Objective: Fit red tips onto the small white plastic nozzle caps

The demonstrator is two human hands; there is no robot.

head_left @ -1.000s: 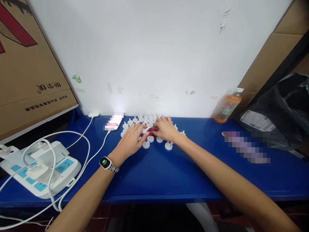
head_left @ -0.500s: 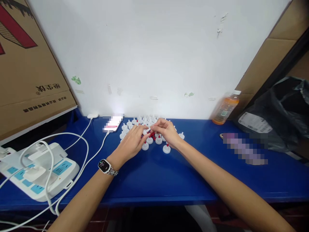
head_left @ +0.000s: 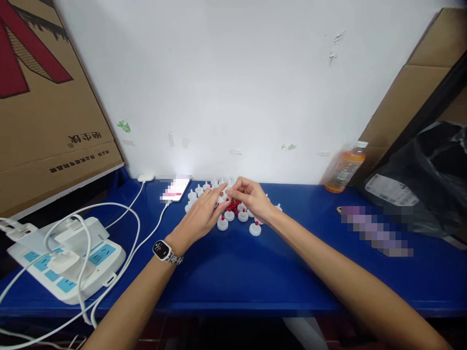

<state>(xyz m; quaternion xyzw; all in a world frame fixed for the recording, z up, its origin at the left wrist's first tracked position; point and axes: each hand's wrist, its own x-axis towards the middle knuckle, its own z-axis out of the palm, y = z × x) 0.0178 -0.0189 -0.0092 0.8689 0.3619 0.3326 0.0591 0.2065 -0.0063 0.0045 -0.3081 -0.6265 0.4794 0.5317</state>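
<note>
- Holding a white plastic cap [head_left: 221,199] between thumb and fingers of the left hand [head_left: 202,209].
- Pressing thumb and index fingertip of the right hand [head_left: 254,198] together, just beside that cap; cannot tell whether clamped on anything.
- With small, glossy red plastic pieces [head_left: 232,208] heaped just below the right fingertips.
- With round, white, red-tipped plastic caps [head_left: 222,224] upright below the fingertips.
- Crowded beyond the fingers with white, nozzle-topped plastic caps [head_left: 192,195], on a smooth blue tabletop [head_left: 226,272].

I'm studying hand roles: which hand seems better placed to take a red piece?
Probably the right hand: it is close beside the red pieces, while the left hand appears to hold a white piece. Whether the right pinches something is unclear.
</note>
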